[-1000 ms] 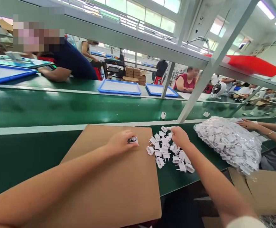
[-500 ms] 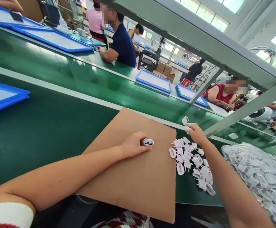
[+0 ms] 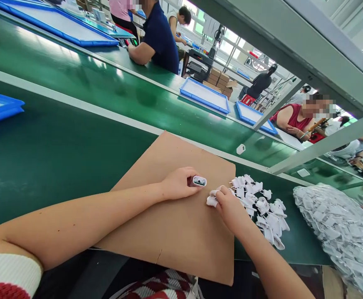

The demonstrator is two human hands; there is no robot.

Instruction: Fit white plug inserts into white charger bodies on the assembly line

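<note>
My left hand (image 3: 181, 182) is closed around a white oval plug housing (image 3: 199, 181) above the cardboard sheet (image 3: 175, 232). Its open end faces me, with green and dark parts visible inside. Close by on the right, my right hand (image 3: 229, 205) is closed in a pinch on a white plug piece (image 3: 211, 200); the fingers hide much of its shape. White material also shows on those fingertips. Beyond that hand lies a loose pile of white plug pieces (image 3: 262, 205), some with pins showing. One white plug housing (image 3: 240, 149) stands on the green belt (image 3: 150, 106).
A clear bag (image 3: 340, 232) full of white parts lies at the right. Blue-rimmed trays (image 3: 204, 95) line the far bench, and another blue tray (image 3: 2, 108) is at left. A metal post (image 3: 324, 137) slants across the right. Co-workers sit opposite.
My right hand has let go of the housing on the belt and come back toward me, over the cardboard beside my left hand. My left hand still holds its housing. The view has shifted slightly.
</note>
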